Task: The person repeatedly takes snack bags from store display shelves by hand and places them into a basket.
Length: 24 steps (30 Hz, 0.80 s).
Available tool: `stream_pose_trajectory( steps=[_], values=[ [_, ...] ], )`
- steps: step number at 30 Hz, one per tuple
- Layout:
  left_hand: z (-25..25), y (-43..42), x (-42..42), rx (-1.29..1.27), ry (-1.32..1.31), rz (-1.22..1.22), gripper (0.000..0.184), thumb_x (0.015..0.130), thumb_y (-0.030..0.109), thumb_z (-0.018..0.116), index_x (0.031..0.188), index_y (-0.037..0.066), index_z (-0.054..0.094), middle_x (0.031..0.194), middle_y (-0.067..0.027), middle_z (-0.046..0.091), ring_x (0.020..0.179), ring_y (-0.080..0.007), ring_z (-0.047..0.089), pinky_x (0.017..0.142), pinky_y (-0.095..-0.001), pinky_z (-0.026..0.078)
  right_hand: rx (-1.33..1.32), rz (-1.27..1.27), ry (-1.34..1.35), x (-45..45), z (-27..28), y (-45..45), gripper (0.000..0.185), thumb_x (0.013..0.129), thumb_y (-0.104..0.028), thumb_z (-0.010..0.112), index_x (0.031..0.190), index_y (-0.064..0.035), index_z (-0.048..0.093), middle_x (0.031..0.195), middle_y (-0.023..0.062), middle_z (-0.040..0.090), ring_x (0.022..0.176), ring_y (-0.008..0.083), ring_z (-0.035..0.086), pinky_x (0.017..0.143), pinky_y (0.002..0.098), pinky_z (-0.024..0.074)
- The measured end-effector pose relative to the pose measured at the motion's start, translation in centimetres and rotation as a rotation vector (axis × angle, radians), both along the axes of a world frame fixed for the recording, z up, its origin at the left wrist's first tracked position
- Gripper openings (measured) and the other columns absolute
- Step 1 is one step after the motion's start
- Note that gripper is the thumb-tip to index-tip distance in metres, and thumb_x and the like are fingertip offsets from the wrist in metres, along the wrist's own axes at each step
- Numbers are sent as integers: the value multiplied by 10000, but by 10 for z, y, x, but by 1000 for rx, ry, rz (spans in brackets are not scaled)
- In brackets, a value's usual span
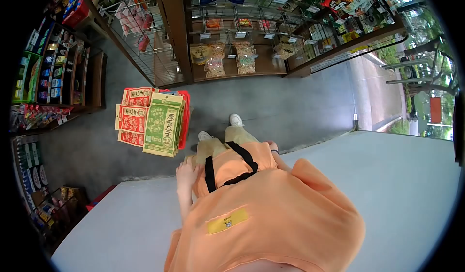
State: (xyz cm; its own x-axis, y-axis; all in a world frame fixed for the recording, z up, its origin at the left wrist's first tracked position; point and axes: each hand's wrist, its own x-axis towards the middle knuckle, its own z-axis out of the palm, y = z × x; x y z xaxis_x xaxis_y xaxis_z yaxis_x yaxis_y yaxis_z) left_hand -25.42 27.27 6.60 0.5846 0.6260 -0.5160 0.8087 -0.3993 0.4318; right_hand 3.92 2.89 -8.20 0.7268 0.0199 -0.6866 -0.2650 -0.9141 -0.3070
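Note:
My left hand (186,171) rests against the left side of my orange apron (271,209), fingers stretched out and holding nothing. On the other side of my lap, my right hand (273,147) lies by my hip, with a dark band at the wrist; its fingers are mostly hidden. Ahead of my left hand, apart from it, green melon-seed packets (162,124) are stacked beside red melon-seed packets (132,119). They sit on a red basket (186,119), mostly covered by them.
Shelves of snack bags (245,57) stand ahead, with a wire rack (140,34) at their left. More stocked shelves (55,68) line the left side. Grey floor (300,102) lies between. A pale ledge (387,180) is behind me; glass (426,78) is at the right.

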Motion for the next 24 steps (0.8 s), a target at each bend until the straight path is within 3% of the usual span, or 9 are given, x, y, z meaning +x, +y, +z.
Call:
stream_pose_trajectory(
  steps=[3, 11, 14, 16, 24],
  values=[
    [-1, 2, 8, 14, -14, -7, 401, 749, 271, 532, 1085, 68, 451, 1000, -128, 540, 942, -296, 493, 782, -413, 377, 159, 85, -62, 13, -11, 7, 308, 693, -268, 583, 938, -82, 596, 914, 91, 610, 853, 201, 572, 765, 291, 438],
    [3, -2, 72, 63, -12, -87, 379, 740, 252, 536, 1066, 74, 462, 967, -129, 551, 935, -285, 500, 780, -422, 378, 222, 70, -52, 39, -31, -26, 231, 717, -201, 561, 914, -88, 601, 836, 68, 622, 788, 164, 580, 718, 275, 444],
    [0, -11, 102, 68, -28, -127, 371, 743, 267, 528, 1056, 77, 465, 947, -135, 556, 930, -297, 501, 781, -429, 376, 179, -8, -45, 47, -40, -49, 226, 722, -209, 573, 903, -77, 605, 846, 80, 616, 782, 169, 573, 710, 279, 446],
    [-2, -20, 122, 57, -50, -194, 387, 748, 281, 518, 1068, 71, 459, 947, -141, 556, 921, -315, 503, 782, -434, 375, 139, -246, 59, 52, -36, -63, 228, 721, -211, 583, 886, -56, 607, 858, 92, 611, 777, 182, 568, 701, 289, 450],
    [-1, -66, 187, 48, -72, -342, 398, 759, 289, 514, 1080, 61, 457, 987, -172, 536, 922, -329, 502, 769, -430, 392, 171, -277, 46, 77, -62, -114, 263, 722, -217, 581, 917, -42, 607, 863, 106, 611, 777, 193, 572, 698, 293, 453]
  ],
)
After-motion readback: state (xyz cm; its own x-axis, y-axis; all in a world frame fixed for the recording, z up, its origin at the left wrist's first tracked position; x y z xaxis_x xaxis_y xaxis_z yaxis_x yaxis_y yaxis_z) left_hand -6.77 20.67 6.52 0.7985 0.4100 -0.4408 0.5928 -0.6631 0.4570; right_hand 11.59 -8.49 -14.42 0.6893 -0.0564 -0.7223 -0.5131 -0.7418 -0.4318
